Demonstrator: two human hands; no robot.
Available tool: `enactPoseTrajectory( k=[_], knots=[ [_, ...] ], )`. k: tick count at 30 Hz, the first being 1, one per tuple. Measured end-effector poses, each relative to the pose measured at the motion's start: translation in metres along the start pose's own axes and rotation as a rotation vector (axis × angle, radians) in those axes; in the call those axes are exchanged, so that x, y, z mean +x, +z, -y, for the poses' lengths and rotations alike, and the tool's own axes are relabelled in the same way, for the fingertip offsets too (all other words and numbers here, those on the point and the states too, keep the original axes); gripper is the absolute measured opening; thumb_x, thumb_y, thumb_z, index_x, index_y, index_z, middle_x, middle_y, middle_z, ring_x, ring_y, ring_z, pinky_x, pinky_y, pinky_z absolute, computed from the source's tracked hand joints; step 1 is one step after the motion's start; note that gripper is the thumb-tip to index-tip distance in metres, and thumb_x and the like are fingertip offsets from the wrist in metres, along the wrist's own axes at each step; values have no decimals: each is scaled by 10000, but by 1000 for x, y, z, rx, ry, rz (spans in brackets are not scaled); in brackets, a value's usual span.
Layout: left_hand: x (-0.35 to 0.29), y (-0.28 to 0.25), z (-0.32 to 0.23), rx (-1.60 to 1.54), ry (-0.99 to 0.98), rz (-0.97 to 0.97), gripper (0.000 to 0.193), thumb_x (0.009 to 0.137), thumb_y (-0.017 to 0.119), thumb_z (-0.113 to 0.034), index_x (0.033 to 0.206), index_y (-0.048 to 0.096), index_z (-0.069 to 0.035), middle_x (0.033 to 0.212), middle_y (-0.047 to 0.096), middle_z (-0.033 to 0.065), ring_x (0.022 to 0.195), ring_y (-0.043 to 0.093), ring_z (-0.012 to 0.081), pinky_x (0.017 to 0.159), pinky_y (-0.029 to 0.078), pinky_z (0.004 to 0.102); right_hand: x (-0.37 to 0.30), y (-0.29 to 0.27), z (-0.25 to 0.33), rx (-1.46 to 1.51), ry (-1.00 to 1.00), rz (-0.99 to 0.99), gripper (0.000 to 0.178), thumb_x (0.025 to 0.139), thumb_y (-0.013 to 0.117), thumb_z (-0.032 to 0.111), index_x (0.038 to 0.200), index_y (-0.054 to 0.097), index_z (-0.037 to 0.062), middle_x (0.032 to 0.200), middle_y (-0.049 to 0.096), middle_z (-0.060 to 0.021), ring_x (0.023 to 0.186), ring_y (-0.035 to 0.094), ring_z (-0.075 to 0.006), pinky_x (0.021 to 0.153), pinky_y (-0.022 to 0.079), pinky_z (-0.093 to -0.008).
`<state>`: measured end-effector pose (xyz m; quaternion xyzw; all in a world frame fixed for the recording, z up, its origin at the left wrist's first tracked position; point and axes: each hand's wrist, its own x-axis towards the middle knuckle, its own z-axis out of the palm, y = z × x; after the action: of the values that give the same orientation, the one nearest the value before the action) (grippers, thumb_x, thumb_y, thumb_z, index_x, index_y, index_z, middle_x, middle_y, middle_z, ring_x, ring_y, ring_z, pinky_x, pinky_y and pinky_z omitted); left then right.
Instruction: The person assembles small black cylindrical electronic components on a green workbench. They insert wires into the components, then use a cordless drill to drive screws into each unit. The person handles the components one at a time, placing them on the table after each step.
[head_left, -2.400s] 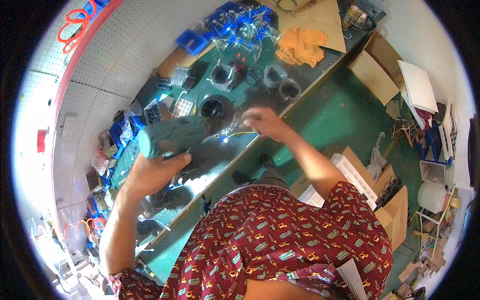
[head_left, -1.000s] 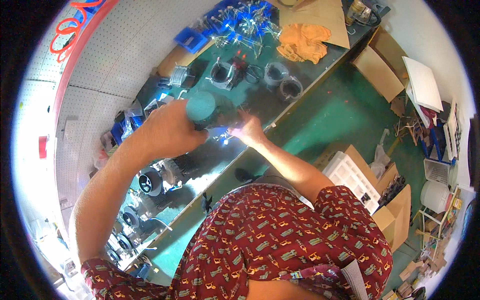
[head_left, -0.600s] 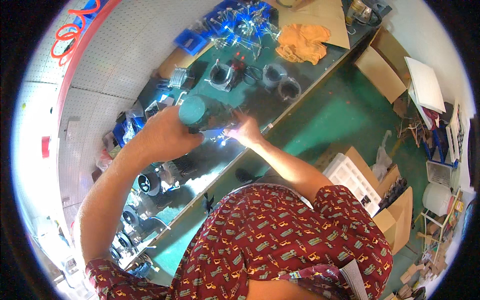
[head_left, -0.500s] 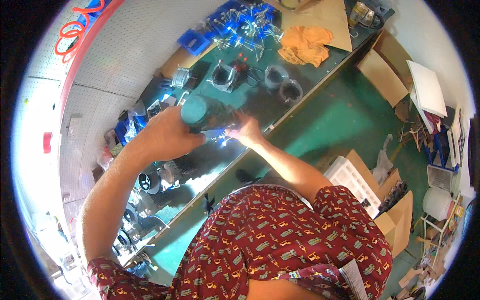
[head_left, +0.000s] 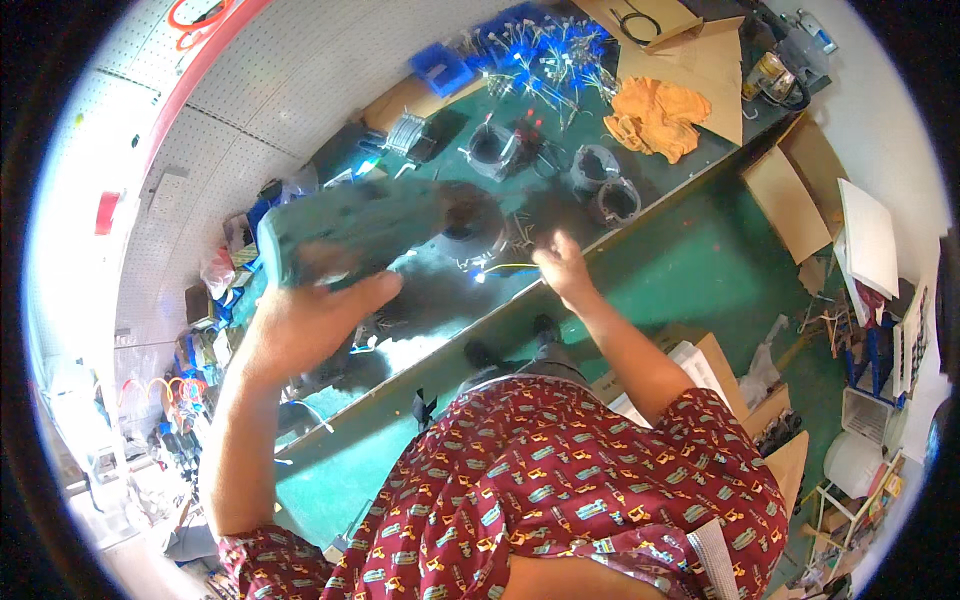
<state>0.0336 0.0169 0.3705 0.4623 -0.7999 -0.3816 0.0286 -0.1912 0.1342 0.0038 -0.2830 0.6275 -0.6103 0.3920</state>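
My left hand (head_left: 310, 320) is closed around a long, dark green cylindrical housing (head_left: 350, 225), its thumb along the near side and its fingers mostly hidden. The housing lies tilted over the bench, blurred by motion, with a dark round end (head_left: 470, 222) toward the right. From near that end, thin yellow and blue wires (head_left: 510, 266) run across to my right hand (head_left: 565, 268). Its fingers are curled in a pinch on the wires, close to the bench's front edge. A small bright spot sits at the wires' left end.
Grey ring-shaped parts (head_left: 492, 148) and a wire coil (head_left: 407, 133) rest on the green bench (head_left: 550, 110). Behind them are blue bins (head_left: 440, 68) with bundled wires, an orange cloth (head_left: 660, 118) and cardboard (head_left: 690, 60). Boxes (head_left: 790, 200) stand on the floor at right.
The green housing has swung from end-on to lengthwise and moved left with my left hand. My right hand has drawn away to the right, the wires now stretched between.
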Motion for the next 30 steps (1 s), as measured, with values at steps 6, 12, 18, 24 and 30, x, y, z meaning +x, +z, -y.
enactPoseTrajectory(
  k=[6, 12, 18, 24, 30],
  knots=[
    [-72, -31, 82, -143, -183, -60, 496, 844, 761, -350, 1225, 654, -51, 1142, 686, 99, 1021, 608, 189, 913, 485, 344, -59, 17, 66, 358, 463, 52, 110, 891, 567, 16, 994, 600, -4, 930, 670, -134, 813, 655, -211, 689, 561, -356],
    [-110, -43, 148, -319, -316, -63, 625, 784, 818, -369, 1266, 617, -27, 1149, 686, 97, 1047, 615, 230, 948, 473, 377, -66, 83, 73, 613, 587, 179, 239, 946, 523, 76, 1158, 546, -33, 1057, 661, -191, 898, 667, -266, 807, 570, -383],
    [-129, -46, 201, -487, -257, -15, 457, 814, 809, -271, 1173, 650, -37, 1093, 679, 58, 984, 606, 176, 863, 493, 343, -75, 136, 89, 687, 535, 207, 260, 984, 522, 137, 1191, 515, -19, 1118, 656, -211, 977, 667, -294, 826, 570, -394],
    [-138, -47, 238, -521, -158, -12, 352, 842, 782, -185, 1137, 663, -35, 1029, 678, 41, 928, 599, 155, 811, 500, 325, -80, 156, 84, 764, 485, 280, 232, 1000, 467, 95, 1201, 491, -19, 1169, 637, -238, 1033, 658, -330, 908, 573, -440],
    [-141, -50, 248, -553, -195, 20, 337, 849, 779, -177, 1135, 667, -39, 1033, 685, 41, 930, 605, 164, 829, 499, 331, -86, 163, 94, 794, 511, 267, 216, 983, 453, 44, 1186, 484, -22, 1191, 620, -264, 1123, 633, -378, 960, 554, -478]
  ],
)
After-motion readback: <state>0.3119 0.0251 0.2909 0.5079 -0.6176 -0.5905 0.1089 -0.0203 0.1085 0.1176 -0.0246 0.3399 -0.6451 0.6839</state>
